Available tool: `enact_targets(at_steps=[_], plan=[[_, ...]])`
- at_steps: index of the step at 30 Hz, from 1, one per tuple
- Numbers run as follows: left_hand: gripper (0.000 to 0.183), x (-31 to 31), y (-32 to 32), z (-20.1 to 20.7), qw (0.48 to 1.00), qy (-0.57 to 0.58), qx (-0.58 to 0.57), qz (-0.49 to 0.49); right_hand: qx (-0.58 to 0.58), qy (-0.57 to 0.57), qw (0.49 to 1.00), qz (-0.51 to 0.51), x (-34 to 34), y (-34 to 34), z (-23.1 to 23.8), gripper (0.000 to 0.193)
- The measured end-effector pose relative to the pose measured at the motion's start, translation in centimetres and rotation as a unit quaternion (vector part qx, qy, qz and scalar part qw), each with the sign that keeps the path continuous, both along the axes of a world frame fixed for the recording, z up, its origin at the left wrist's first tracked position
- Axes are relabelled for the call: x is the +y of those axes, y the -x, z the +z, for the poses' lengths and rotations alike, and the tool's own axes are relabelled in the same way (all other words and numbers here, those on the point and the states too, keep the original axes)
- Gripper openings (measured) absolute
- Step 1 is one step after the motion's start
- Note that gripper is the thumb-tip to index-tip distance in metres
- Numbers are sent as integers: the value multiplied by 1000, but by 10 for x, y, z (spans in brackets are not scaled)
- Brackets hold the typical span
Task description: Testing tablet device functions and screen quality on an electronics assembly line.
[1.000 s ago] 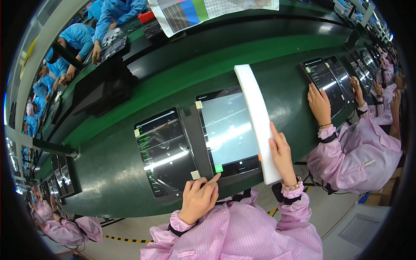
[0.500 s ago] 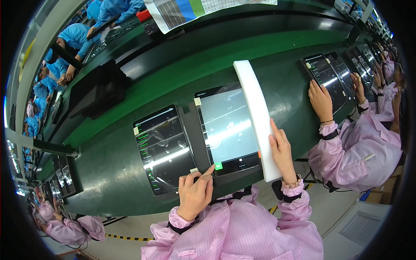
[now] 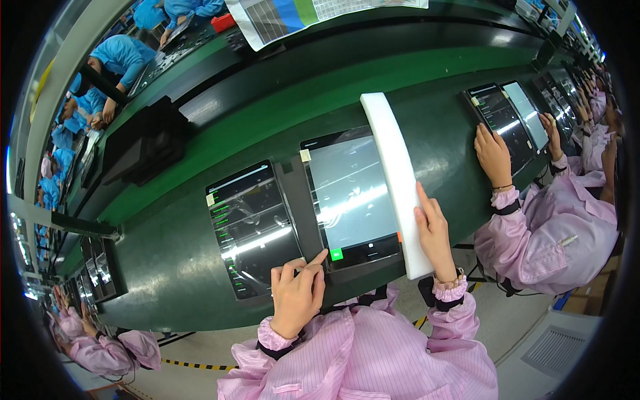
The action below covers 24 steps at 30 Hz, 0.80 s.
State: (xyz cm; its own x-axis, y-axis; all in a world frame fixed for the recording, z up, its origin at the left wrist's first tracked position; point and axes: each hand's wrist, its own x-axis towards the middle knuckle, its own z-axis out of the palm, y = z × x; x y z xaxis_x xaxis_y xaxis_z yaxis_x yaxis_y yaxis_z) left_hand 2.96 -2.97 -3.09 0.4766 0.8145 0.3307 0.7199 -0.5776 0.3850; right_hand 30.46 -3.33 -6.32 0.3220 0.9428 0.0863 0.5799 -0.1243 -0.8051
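A tablet (image 3: 346, 175) with a bright pale screen lies in front of me, a small green square at its lower left corner. My left hand (image 3: 297, 300) points its outstretched index finger at that corner, the tip just left of the green square; its other fingers are loosely bent and it holds nothing. Along the tablet's right side runs a long white foam strip (image 3: 393, 167). My right hand (image 3: 435, 237) lies against the strip's right edge, fingers mostly stretched out, not wrapped round it. Left of the lit tablet is a second tablet (image 3: 250, 220) with a dark screen and green text lines.
A green-topped workbench (image 3: 163, 267) carries everything. To the right, a co-worker's hand (image 3: 493, 157) rests by more tablets (image 3: 497, 110). Black trays (image 3: 150, 137) are stacked at the far left. A printed sheet (image 3: 280, 23) hangs at the back. People in blue work at upper left.
My left index finger has drawn back slightly left off the green square. One of the co-worker's tablets has gone from dark to lit. The right hand and foam strip have stayed put.
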Motion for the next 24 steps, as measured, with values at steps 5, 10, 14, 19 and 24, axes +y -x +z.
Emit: enact_targets(at_steps=[5, 10, 14, 19, 24], plan=[[17, 1, 3, 0, 1000, -3, -11, 5, 31, -5, 999, -2, 0, 1, -2, 46], [16, -1, 5, -1, 1000, -3, -22, 4, 1, -17, 1000, 4, 1, 1, -1, 47], [16, 0, 4, -2, 1000, 4, -27, 6, 54, -3, 999, 8, 2, -7, -8, 43], [16, -1, 9, -2, 1000, -5, -29, 11, 120, -12, 993, 13, 4, -7, -13, 42], [18, -1, 6, -6, 1000, -17, -23, 8, 159, -17, 987, 18, 6, -7, -17, 42]])
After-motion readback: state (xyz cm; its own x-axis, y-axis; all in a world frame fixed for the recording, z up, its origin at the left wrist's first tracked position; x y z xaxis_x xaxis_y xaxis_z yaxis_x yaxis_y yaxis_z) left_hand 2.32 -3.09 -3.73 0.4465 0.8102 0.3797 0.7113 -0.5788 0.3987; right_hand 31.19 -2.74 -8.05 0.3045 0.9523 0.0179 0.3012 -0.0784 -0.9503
